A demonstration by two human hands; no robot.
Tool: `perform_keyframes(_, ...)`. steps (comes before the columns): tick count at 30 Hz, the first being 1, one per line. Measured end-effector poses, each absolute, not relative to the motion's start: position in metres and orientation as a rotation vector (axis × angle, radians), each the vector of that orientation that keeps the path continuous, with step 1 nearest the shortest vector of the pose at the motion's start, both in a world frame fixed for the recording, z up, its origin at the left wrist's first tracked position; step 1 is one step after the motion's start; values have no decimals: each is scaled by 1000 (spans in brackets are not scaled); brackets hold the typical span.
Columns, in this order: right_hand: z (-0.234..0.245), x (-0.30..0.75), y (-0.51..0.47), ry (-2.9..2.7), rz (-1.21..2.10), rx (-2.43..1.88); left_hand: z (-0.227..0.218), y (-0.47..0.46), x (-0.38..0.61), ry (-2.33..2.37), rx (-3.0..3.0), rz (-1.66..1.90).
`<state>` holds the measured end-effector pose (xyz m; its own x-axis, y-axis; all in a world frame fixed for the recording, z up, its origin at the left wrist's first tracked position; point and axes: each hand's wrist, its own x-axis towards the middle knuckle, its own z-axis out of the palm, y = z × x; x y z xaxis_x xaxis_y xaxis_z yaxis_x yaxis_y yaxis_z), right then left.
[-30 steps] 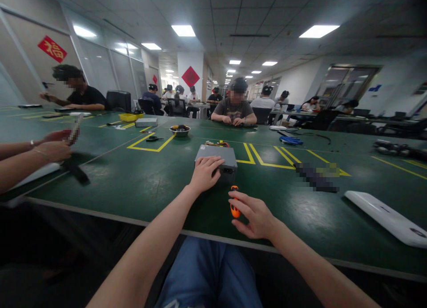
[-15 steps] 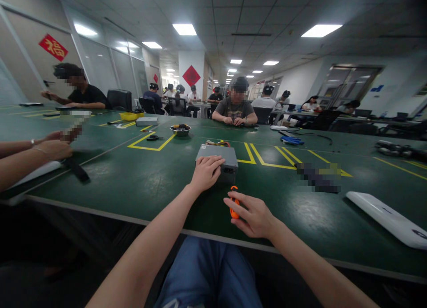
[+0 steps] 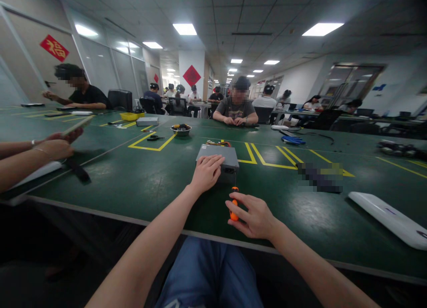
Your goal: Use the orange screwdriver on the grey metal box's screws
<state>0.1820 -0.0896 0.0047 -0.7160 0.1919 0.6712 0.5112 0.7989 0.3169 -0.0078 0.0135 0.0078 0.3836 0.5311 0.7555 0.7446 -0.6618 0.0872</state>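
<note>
A grey metal power supply unit (image 3: 224, 154) lies on the green table (image 3: 160, 183) in front of me, its socket side turned towards me and coloured wires behind it. My left hand (image 3: 208, 171) rests flat on its top, fingers stretched out over the near left part; the thumb is hidden. Between the thumb and fingers of my right hand (image 3: 255, 215) is a screwdriver (image 3: 234, 210) with an orange and black handle. Its thin shaft points away from me to the near right side of the unit. Whether the tip sits in a screw I cannot tell.
A metal bowl (image 3: 181, 130) of small parts and a black tool (image 3: 155, 138) lie beyond, to the left. Right are blue gloves (image 3: 292, 140) and a white device casing (image 3: 387, 219). At left, a co-worker's hands (image 3: 58, 143) hold a flat object; another person sits opposite.
The screwdriver handle has turned a little within my right hand's fingers, which have shifted slightly. My left hand and the power supply unit stay in place.
</note>
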Motion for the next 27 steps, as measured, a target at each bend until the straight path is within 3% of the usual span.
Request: perform_keyframes(27, -3, 179, -82, -2329, -478, -501, 6, 16, -9, -1116, -2387, -1176)
